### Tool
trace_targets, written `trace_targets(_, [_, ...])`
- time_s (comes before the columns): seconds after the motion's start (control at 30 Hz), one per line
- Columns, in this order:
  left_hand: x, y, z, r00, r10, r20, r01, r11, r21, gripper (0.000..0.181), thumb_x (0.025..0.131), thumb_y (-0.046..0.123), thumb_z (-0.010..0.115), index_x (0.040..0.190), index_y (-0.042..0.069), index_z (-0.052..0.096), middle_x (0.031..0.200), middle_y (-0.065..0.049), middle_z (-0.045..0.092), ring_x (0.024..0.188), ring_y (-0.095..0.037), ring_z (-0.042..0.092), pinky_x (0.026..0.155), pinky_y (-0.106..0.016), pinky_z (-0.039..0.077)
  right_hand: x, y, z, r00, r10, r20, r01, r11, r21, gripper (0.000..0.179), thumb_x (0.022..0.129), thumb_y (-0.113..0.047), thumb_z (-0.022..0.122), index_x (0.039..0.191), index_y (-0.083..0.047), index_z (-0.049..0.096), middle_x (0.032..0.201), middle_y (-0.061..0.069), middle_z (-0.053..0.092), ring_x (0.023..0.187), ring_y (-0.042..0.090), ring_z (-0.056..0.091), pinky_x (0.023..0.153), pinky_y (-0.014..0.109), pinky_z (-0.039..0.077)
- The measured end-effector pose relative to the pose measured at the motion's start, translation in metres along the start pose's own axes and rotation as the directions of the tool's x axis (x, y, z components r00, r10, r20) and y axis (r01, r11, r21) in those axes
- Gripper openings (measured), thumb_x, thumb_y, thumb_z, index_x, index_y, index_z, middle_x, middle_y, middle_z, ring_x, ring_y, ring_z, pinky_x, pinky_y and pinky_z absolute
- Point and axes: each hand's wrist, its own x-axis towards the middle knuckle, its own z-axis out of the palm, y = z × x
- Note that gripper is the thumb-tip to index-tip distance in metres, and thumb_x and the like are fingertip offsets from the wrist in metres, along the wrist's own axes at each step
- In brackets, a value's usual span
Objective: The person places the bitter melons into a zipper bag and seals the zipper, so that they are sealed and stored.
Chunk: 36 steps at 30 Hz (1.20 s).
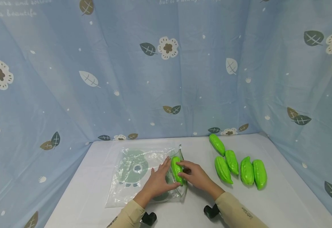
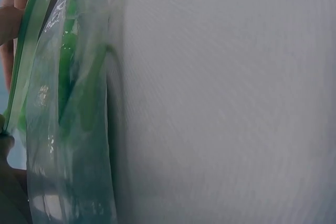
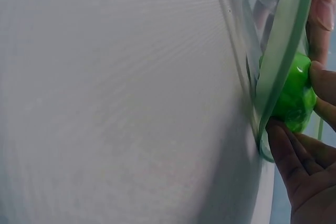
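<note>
A clear zip bag (image 1: 131, 196) with a pale green cartoon print lies flat, its mouth to the right edged by a green strip (image 3: 287, 40). At that mouth is a glossy bright green, ridged toy vegetable (image 1: 176, 169), its exact kind unclear. My right hand (image 1: 195, 175) pinches it from the right with thumb and fingers. With fingers stretched out and thumb spread, my left hand (image 1: 158, 180) rests on the bag around the opening. Through the plastic, green shows inside the bag (image 2: 68, 177) in the left wrist view.
Several similar green toy vegetables lie at the right, among them one at the back (image 1: 217, 144) and one nearest the right side (image 1: 259, 174). They rest on a white table (image 1: 89, 190). Behind and beside it hangs a blue patterned curtain (image 1: 126, 95).
</note>
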Motion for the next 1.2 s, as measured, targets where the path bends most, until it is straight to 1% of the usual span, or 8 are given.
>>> trace_targets(0.3, [-0.0009, 0.0058, 0.0002, 1.000, 0.022, 0.011, -0.022, 1.000, -0.012, 0.107, 0.085, 0.067, 0.069, 0.164, 0.013, 0.021, 0.171, -0.002, 0.014, 0.144, -0.042, 0.037, 0.106, -0.081, 0.022, 0.0037, -0.0016, 0.0018, 1.000, 0.004, 0.025, -0.005, 1.000, 0.019, 0.049, 0.097, -0.028, 0.071, 0.142, -0.010, 0.060, 0.149, 0.017, 0.052, 0.104, 0.020, 0.070, 0.089, 0.034, 0.058])
trace_targets(0.43, [-0.0015, 0.0057, 0.0006, 1.000, 0.023, 0.012, -0.023, 1.000, -0.004, 0.107, 0.085, 0.068, 0.068, 0.164, 0.013, 0.021, 0.171, -0.003, 0.014, 0.144, -0.045, 0.037, 0.105, -0.081, 0.023, 0.0029, -0.0021, 0.0021, 0.999, 0.006, 0.039, -0.007, 0.999, 0.038, 0.049, 0.097, -0.025, 0.071, 0.142, -0.010, 0.059, 0.150, 0.017, 0.052, 0.103, 0.020, 0.070, 0.088, 0.033, 0.058])
trace_targets(0.53, [-0.0019, 0.0058, 0.0005, 1.000, 0.024, 0.017, -0.024, 1.000, -0.002, 0.107, 0.085, 0.069, 0.068, 0.164, 0.013, 0.020, 0.171, -0.003, 0.014, 0.147, -0.045, 0.031, 0.106, -0.081, 0.023, 0.0020, -0.0031, 0.0017, 0.999, 0.013, 0.038, -0.015, 0.999, 0.052, 0.049, 0.097, -0.024, 0.072, 0.142, -0.010, 0.059, 0.148, 0.015, 0.054, 0.102, 0.020, 0.070, 0.086, 0.033, 0.058])
trace_targets(0.63, [-0.0024, 0.0062, 0.0001, 0.999, 0.031, 0.019, -0.031, 1.000, -0.001, 0.107, 0.085, 0.069, 0.068, 0.164, 0.013, 0.021, 0.171, -0.003, 0.013, 0.149, -0.042, 0.027, 0.106, -0.081, 0.023, 0.0018, -0.0032, 0.0017, 0.999, 0.029, 0.033, -0.031, 0.998, 0.051, 0.050, 0.097, -0.025, 0.072, 0.143, -0.011, 0.058, 0.140, 0.012, 0.060, 0.101, 0.020, 0.070, 0.084, 0.032, 0.058])
trace_targets(0.73, [-0.0029, 0.0068, -0.0004, 0.999, 0.037, 0.020, -0.037, 0.999, 0.002, 0.106, 0.086, 0.067, 0.068, 0.164, 0.012, 0.021, 0.171, -0.003, 0.013, 0.146, -0.038, 0.036, 0.105, -0.081, 0.023, 0.0018, -0.0031, 0.0017, 0.999, 0.045, 0.028, -0.046, 0.998, 0.048, 0.052, 0.096, -0.026, 0.073, 0.144, -0.011, 0.057, 0.133, 0.010, 0.065, 0.099, 0.019, 0.070, 0.083, 0.031, 0.058])
trace_targets(0.87, [-0.0030, 0.0066, -0.0004, 0.999, 0.038, 0.020, -0.039, 0.999, 0.007, 0.107, 0.086, 0.067, 0.068, 0.164, 0.012, 0.020, 0.171, -0.003, 0.013, 0.137, -0.038, 0.049, 0.105, -0.081, 0.024, 0.0015, -0.0022, 0.0019, 0.998, 0.049, 0.026, -0.050, 0.997, 0.058, 0.054, 0.096, -0.028, 0.073, 0.145, -0.011, 0.057, 0.131, 0.009, 0.066, 0.099, 0.018, 0.070, 0.083, 0.031, 0.058])
trace_targets(1.1, [-0.0023, 0.0060, 0.0006, 0.999, 0.036, 0.018, -0.036, 0.999, 0.027, 0.108, 0.086, 0.068, 0.067, 0.164, 0.012, 0.019, 0.171, -0.005, 0.014, 0.135, -0.038, 0.051, 0.105, -0.082, 0.024, -0.0014, -0.0017, 0.0006, 0.999, 0.034, 0.020, -0.035, 0.997, 0.065, 0.054, 0.096, -0.029, 0.072, 0.145, -0.013, 0.056, 0.129, 0.008, 0.067, 0.099, 0.018, 0.070, 0.085, 0.033, 0.058])
trace_targets(1.2, [-0.0024, 0.0063, 0.0009, 0.999, 0.036, 0.015, -0.036, 0.999, 0.024, 0.108, 0.085, 0.068, 0.068, 0.164, 0.012, 0.019, 0.171, -0.005, 0.014, 0.136, -0.038, 0.051, 0.105, -0.082, 0.024, -0.0045, -0.0012, -0.0017, 1.000, 0.018, 0.007, -0.019, 0.997, 0.075, 0.053, 0.096, -0.027, 0.073, 0.145, -0.012, 0.057, 0.132, 0.008, 0.066, 0.100, 0.018, 0.070, 0.088, 0.035, 0.058])
